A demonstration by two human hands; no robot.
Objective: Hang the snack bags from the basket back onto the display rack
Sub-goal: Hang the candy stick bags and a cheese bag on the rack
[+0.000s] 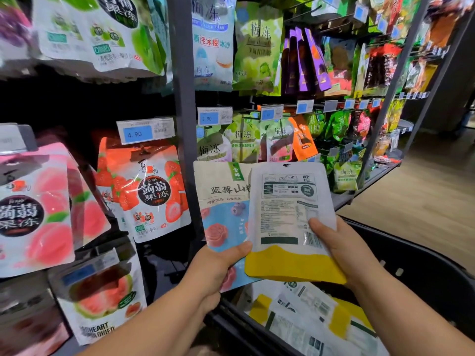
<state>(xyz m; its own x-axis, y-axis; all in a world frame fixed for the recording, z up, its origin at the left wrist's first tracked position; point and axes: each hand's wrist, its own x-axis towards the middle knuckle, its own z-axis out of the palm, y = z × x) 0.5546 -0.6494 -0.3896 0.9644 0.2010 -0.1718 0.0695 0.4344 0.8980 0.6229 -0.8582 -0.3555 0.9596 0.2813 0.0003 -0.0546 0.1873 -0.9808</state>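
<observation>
Your left hand (pixel 218 269), lower centre of the frame, pinches the blue-and-beige snack bag (pixel 221 201) at its bottom edge. The thumb lies flat on the front; the other fingers are hidden behind it. Your right hand (pixel 344 254), right of centre, grips the white-and-yellow snack bag (pixel 285 227) at its lower right edge, thumb pressed on the printed back, fingers behind it and out of sight. The white-and-yellow bag overlaps the right side of the blue one. Both are upright, held up in front of the display rack (pixel 183 98) at centre frame. The black basket (pixel 431 276) sits at lower right beneath your hands, with more white-and-yellow bags (pixel 311 312) lying in it. A strawberry jelly bag (pixel 151 194) hangs left of centre under the 4.90 price tag (pixel 145 131).
</observation>
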